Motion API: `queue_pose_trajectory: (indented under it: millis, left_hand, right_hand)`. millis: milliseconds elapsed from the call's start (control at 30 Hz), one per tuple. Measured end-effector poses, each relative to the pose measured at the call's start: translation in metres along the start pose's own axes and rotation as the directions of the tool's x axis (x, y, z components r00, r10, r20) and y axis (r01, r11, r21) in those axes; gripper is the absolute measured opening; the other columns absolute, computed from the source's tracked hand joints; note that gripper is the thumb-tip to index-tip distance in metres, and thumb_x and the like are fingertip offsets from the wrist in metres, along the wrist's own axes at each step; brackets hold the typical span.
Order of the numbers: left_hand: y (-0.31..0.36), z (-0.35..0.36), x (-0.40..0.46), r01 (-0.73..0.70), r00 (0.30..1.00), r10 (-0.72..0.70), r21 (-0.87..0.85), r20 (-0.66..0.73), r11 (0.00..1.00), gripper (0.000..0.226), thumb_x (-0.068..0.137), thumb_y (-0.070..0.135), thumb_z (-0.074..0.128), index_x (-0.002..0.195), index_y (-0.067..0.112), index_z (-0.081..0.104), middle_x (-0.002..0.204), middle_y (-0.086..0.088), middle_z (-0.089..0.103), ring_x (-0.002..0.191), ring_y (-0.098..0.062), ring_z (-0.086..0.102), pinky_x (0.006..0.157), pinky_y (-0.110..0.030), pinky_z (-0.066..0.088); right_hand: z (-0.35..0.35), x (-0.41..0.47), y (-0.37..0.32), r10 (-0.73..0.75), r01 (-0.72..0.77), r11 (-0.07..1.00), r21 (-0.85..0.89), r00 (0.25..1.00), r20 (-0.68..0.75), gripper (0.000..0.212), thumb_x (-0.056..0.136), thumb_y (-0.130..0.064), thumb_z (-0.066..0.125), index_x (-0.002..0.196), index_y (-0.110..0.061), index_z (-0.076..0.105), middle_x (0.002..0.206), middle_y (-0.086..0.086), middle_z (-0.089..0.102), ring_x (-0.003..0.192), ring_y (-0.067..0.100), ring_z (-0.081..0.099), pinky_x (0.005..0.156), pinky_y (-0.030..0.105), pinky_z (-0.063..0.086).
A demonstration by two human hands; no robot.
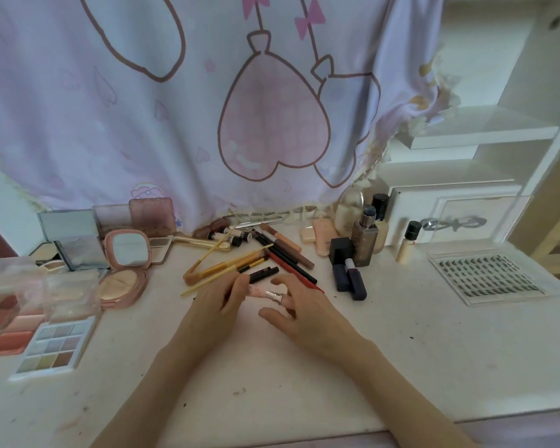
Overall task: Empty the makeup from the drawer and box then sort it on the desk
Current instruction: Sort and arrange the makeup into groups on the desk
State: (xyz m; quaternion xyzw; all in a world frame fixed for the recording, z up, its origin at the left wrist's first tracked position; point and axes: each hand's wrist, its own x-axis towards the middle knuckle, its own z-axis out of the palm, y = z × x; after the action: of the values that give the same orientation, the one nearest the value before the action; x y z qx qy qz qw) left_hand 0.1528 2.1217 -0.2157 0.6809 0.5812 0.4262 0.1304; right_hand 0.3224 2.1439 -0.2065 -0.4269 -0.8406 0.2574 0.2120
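- Far left of the desk: clear-lidded blush palette, lying open, pink and coral pans showing.
- Just right of it: white eyeshadow palette, grid of muted pans, flat on the desk.
- Behind these: mirrored compacts, propped open, leaning on one another.
- Round pink compact, open; mirror lid tilted up, powder pan flat.
- Centre rear: loose pile of gold-handled brushes crossing dark and red pencils; several touch or overlap.
- Left hand: fingers curled, tips at the left end of a small pink tube; appears to pinch it, though contact is partly hidden.
- Pink tube: lies crosswise between both hands, at desk centre just in front of the pencil pile; silver cap at its right end.
- Right hand: fingers curved around the silver cap end, thumb below; grip reads as a light pinch on the tube.
- Right of the hands: dark blue lipsticks, lying on their sides, close together.
- Behind them: upright foundation bottles, clustered near a white drawer front.
- Far right: clear tray of false lashes, flat, well apart from the hands.
- Backdrop: pale cloth printed with heart balloons.
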Motion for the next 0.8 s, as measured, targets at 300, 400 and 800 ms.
queue_pose_trajectory:
  millis: [300,400,800]
  left_hand:
    - [0.058,0.029,-0.002,0.141,0.978,-0.163,-0.165,-0.130,0.976,0.009,0.085,0.031,0.059,0.077,0.031,0.056,0.070,0.009,0.061,0.068,-0.005,0.055,0.061,-0.009,0.041]
    - [0.079,0.064,-0.003,0.102,0.994,-0.102,-0.029,-0.023,0.994,0.013,0.086,0.040,0.056,0.086,0.027,0.057,0.082,0.012,0.055,0.077,-0.002,0.048,0.067,-0.010,0.036]
    - [0.114,0.147,0.042,-0.171,0.964,0.246,0.476,-0.099,0.863,0.022,0.075,0.032,0.036,0.068,0.018,0.051,0.061,0.006,0.053,0.067,-0.017,0.051,0.059,-0.029,0.041]
  right_hand:
    - [-0.057,-0.049,0.046,0.301,-0.223,0.939,0.262,0.902,-0.309,0.008,0.098,-0.023,0.042,0.105,-0.026,0.039,0.085,0.001,0.062,0.065,0.003,0.050,0.055,0.010,0.038]
    - [-0.067,-0.054,0.069,0.443,-0.364,0.896,0.256,0.789,-0.427,0.009,0.093,-0.024,0.048,0.096,-0.019,0.042,0.082,0.005,0.066,0.075,0.017,0.056,0.056,0.022,0.036]
    - [-0.064,-0.040,0.107,0.479,-0.547,0.836,0.035,0.699,-0.530,0.024,0.089,-0.034,0.052,0.087,-0.013,0.064,0.091,0.003,0.065,0.092,0.023,0.054,0.084,0.037,0.042]
